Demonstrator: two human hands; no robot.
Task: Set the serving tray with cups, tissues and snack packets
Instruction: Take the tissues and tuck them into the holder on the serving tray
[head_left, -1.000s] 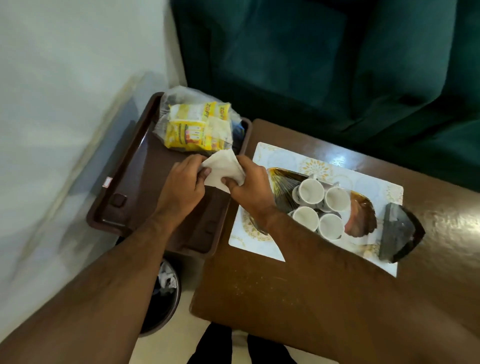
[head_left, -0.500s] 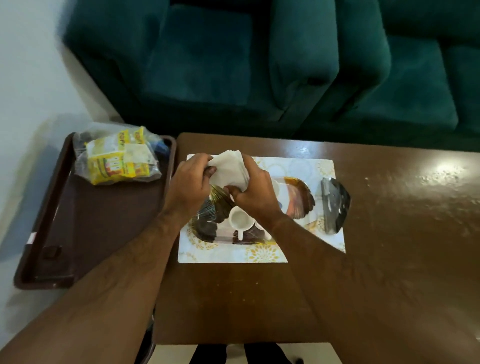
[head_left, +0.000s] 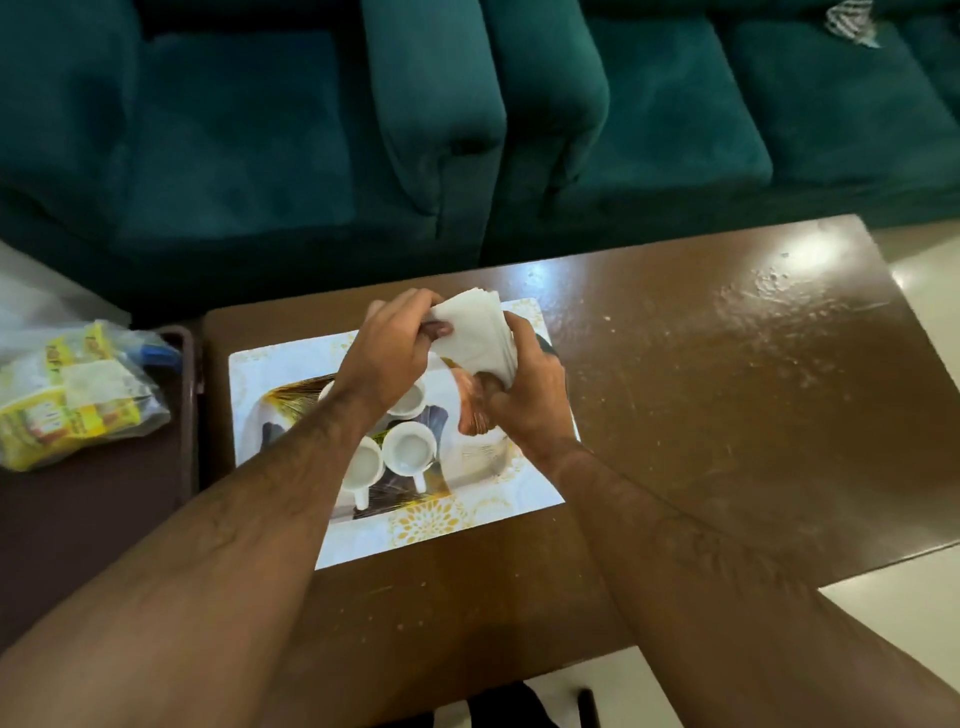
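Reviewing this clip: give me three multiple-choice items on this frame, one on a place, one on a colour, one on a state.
1. Where does the bag of snack packets lie?
A. on the brown tray
B. on the sofa
C. beside the cups

2. What colour is the sofa?
A. grey
B. teal green
C. red

3. How is the stack of tissues held?
A. lying free on the table
B. by the left hand only
C. between the left hand and the right hand

Answers: 1 A, bag rests on the tray left of the table. 2 B, the upholstery is teal. 3 C, both hands grip it.
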